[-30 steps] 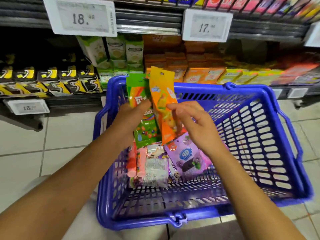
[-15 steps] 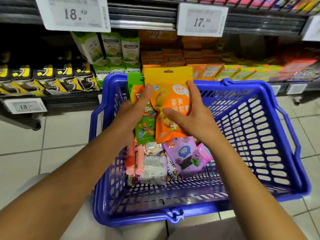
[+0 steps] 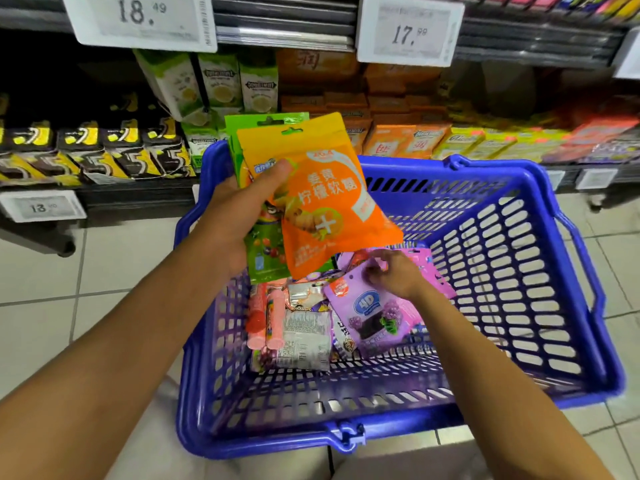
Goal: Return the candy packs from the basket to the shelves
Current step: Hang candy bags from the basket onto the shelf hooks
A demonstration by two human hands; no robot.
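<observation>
Two bare forearms reach forward over a blue basket point(image 3: 571, 341) that sits low in front of the person, on pale floor tiles point(image 3: 45, 327).

The right hand point(image 3: 394, 275) is down inside the basket, fingers curled at the top edge of a purple pack point(image 3: 377, 317). It looks like a pinch on the pack's corner, though the fingertips are too small to be sure. Beside the purple pack lie a silver pack point(image 3: 304, 334) and pink rolls point(image 3: 266, 317), heaped on the basket's left side.

The left hand point(image 3: 239, 216) is raised above the basket's far-left corner. It grips two packs fanned together — an orange pack point(image 3: 329, 202) in front, thumb pressed across its upper left, and a green pack point(image 3: 259, 254) behind it.

Beyond the basket stands a shelf point(image 3: 138, 199) stocked with candy: dark packs point(image 3: 86, 150) at left, pale green boxes point(image 3: 221, 84) in the middle, orange boxes point(image 3: 391, 140) further right. White price tags point(image 3: 408, 29) hang from the shelf edge above.

The step in hand seems to be gathering packs before shelving. To do it well, the right hand should pinch the purple pack by its top edge and lift straight up, so neighbours do not drag along — and the left thumb should keep firm pressure, since two slick packs in one hand can slide apart.
</observation>
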